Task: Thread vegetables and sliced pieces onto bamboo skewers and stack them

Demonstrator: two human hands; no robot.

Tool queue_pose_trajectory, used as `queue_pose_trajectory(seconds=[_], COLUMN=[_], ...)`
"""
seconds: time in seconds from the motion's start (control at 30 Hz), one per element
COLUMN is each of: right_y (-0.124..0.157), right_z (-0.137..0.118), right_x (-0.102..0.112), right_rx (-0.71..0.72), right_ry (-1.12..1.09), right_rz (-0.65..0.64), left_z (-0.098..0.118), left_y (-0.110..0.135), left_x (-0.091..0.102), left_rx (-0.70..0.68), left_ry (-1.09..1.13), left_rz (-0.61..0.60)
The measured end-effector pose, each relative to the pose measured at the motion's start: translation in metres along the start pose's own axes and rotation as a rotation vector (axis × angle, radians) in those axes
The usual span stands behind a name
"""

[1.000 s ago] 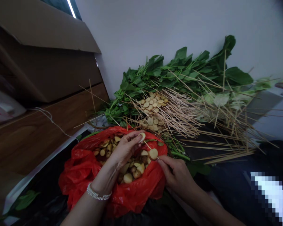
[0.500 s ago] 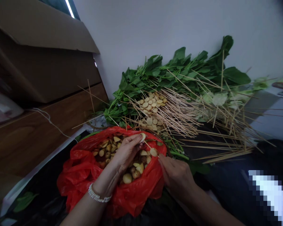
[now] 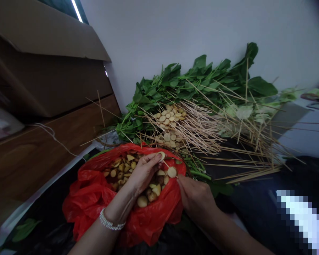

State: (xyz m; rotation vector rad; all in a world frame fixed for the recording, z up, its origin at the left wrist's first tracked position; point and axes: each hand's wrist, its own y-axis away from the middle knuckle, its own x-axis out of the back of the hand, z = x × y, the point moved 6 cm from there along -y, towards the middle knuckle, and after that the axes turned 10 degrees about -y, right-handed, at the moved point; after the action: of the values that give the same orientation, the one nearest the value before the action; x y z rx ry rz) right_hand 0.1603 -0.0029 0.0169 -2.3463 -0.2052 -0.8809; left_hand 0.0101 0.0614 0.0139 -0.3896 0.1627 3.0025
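My left hand (image 3: pixel 145 171), with a beaded bracelet at its wrist, pinches a pale potato slice (image 3: pixel 162 156) between thumb and fingers. A thin wooden skewer (image 3: pixel 166 164) reaches to that slice; whether its tip is inside cannot be told. Farther down the skewer sits a second potato slice (image 3: pixel 172 172). My right hand (image 3: pixel 195 193) is closed round the skewer's lower end, just beyond that slice. Both hands are above a crumpled red plastic bag (image 3: pixel 95 191), spread wide and holding many cut potato pieces (image 3: pixel 143 201).
Behind the bag lie skewered potato slices (image 3: pixel 168 117) with a dense fan of skewers (image 3: pixel 202 127). Leafy greens (image 3: pixel 159 86) line the wall, and pale leaves on skewers (image 3: pixel 243 111) lie to the right. A cardboard box (image 3: pixel 50 78) stands on a wooden surface (image 3: pixel 55 138) at left.
The whole view has shifted slightly. The slice on the skewer now faces me more fully; both hands keep nearly the same grip and place.
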Motion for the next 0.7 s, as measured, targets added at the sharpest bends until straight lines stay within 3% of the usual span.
queue_pose_trajectory(seconds=[0.17,0.23,0.3,0.43,0.5,0.57,0.7], right_y=[-0.007,-0.008,-0.007,0.001,0.004,0.001,-0.008], right_z=[0.003,0.004,0.004,-0.004,-0.008,-0.006,0.002], right_x=[-0.001,-0.002,-0.001,0.001,0.0,0.001,-0.001], right_rx=[-0.234,-0.26,-0.193,0.153,0.244,0.175,-0.112], right_ry=[-0.425,-0.481,-0.349,0.204,0.327,0.207,-0.23], right_rz=[-0.042,-0.053,-0.038,0.061,0.096,0.075,-0.043], left_z=[-0.002,-0.002,-0.003,-0.004,-0.004,-0.004,-0.003], left_y=[0.0,0.0,0.0,0.001,0.001,0.001,0.002], left_x=[0.0,-0.001,-0.001,-0.002,-0.003,-0.003,-0.004], left_rx=[0.023,0.029,0.031,0.015,0.0,-0.004,0.01], left_ry=[-0.011,-0.012,-0.014,-0.029,-0.036,-0.032,-0.01], left_rz=[-0.004,-0.003,0.001,0.008,0.005,0.002,-0.008])
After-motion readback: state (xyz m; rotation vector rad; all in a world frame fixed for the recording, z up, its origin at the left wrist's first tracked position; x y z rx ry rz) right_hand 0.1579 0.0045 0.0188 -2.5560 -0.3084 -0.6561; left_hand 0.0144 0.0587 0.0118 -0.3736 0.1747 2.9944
